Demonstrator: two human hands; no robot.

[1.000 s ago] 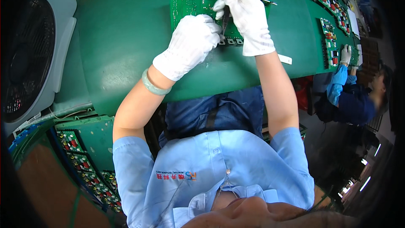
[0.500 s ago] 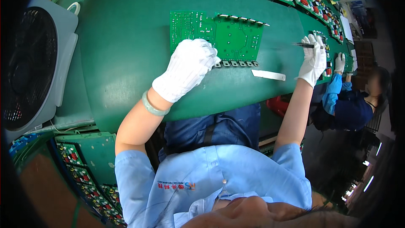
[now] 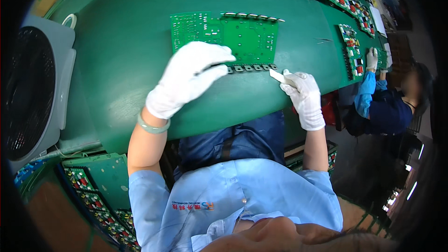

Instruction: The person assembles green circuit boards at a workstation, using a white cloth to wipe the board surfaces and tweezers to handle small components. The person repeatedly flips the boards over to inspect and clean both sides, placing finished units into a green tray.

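Observation:
A green circuit board (image 3: 249, 42) lies on the green work surface, its soldered side up. Rows of metal-tabbed parts stick out along its near and far edges. Over the board's near left corner is my left hand (image 3: 184, 77), white-gloved, thumb and fingers parted with nothing visible between them. My right hand (image 3: 305, 98), also gloved, pinches a flat white strip (image 3: 281, 78) whose angled tip reaches close to the near right corner of the board. Farther right, a thin dark tool like tweezers (image 3: 324, 41) lies on the table.
A grey fan (image 3: 35, 88) stands at the left, near a roll of white tape (image 3: 70, 21). Populated circuit boards (image 3: 352, 51) lie at the right and far right. Beyond them, another person (image 3: 387, 107) in blue sleeves handles a board. More boards (image 3: 91, 200) sit low at the left.
My right hand has let go of the dark tool, come left and nearer, and picked up the white strip. My left hand's fingers have parted from the board's near edge.

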